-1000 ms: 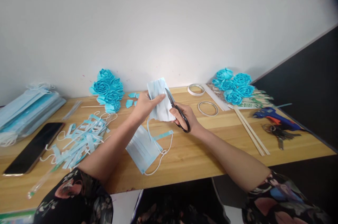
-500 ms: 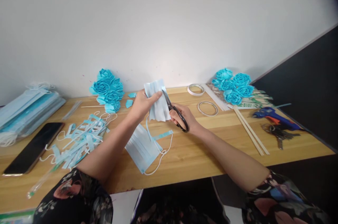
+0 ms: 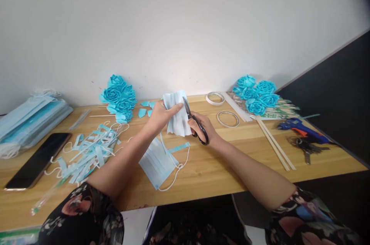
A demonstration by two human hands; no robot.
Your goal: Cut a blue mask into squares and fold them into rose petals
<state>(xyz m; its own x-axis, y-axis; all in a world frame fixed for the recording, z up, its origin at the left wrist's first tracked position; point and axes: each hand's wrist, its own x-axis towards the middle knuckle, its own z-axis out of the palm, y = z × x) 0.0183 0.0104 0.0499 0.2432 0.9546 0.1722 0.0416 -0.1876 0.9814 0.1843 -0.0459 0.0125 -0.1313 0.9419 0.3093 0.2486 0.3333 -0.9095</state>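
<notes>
My left hand (image 3: pixel 163 114) pinches a pale blue pleated face mask piece (image 3: pixel 177 121) above the table, thumb across its front. In my right hand (image 3: pixel 204 125) is a pair of black-handled scissors (image 3: pixel 199 127), fingers through the loops. The blades point up and lie along the right edge of the mask piece; whether they bite into it I cannot tell. Below my left wrist a face mask (image 3: pixel 158 164) lies flat, with a cut strip and white ear loop (image 3: pixel 185 160) beside it. Small blue cut pieces (image 3: pixel 142 113) lie just behind my left hand.
Blue fabric roses (image 3: pixel 118 96) stand at back left, more roses (image 3: pixel 256 94) at back right. Mask scraps (image 3: pixel 89 152), a phone (image 3: pixel 37 160) and stacked masks (image 3: pixel 31 118) lie left. Tape rolls (image 3: pixel 228 119), wooden sticks (image 3: pixel 274 143), a glue gun (image 3: pixel 302 129) and keys (image 3: pixel 308 146) lie right.
The mask piece and my left hand have shifted slightly right and down. The scissors now stand along the piece's right edge, and more small blue pieces show behind my left hand.
</notes>
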